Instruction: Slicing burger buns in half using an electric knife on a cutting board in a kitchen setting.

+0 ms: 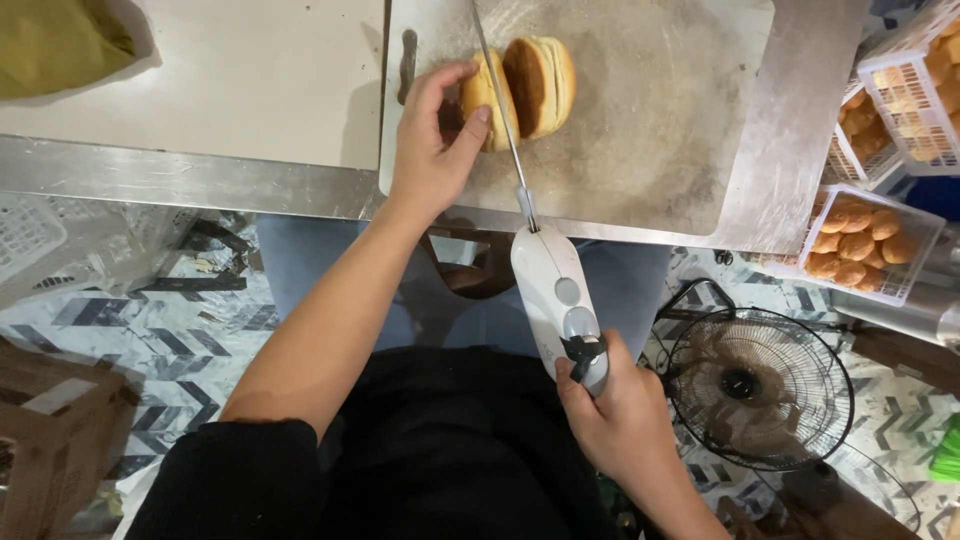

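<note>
The steel surface [790, 120] runs across the top of my view, and a worn grey cutting board [640, 130] lies on it. To the right, white baskets of buns [865, 245] stand at the surface's edge, with a floor fan [760, 385] below. My right hand [620, 420] has its fingers closed around the handle of a white electric knife [555, 300], whose long blade runs up between the two halves of a bun [520, 85] on the board. My left hand [435, 140] steadies the left half, fingers curled against it.
</note>
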